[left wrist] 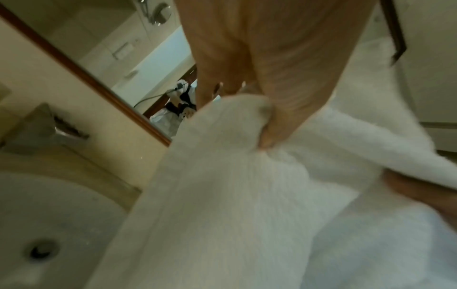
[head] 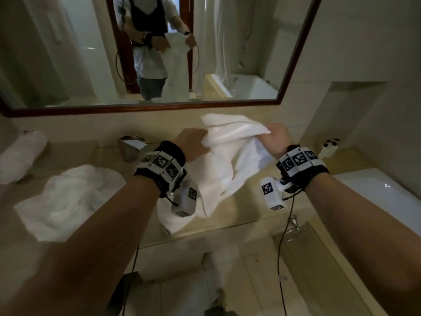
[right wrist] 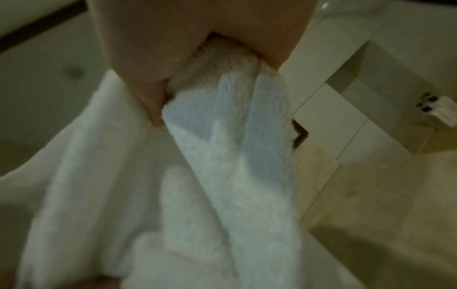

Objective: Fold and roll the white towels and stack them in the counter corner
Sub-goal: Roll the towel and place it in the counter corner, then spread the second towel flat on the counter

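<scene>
Head view: both hands, the left hand [head: 193,142] and right hand [head: 274,139], pinch a white towel [head: 227,160] hanging unfolded above the tabletop [head: 239,208]; left of them lies a crumpled towel [head: 68,199], beyond it one rolled towel [head: 21,153], so most work likely remains.

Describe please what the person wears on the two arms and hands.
Both forearms are bare, with no sleeves in view. Each wrist carries a black band topped by white blocks printed with black square markers. Below each wrist hangs a white camera box with the same markers, and a thin black cable drops from it. The left hand and right hand wear no gloves.
</scene>
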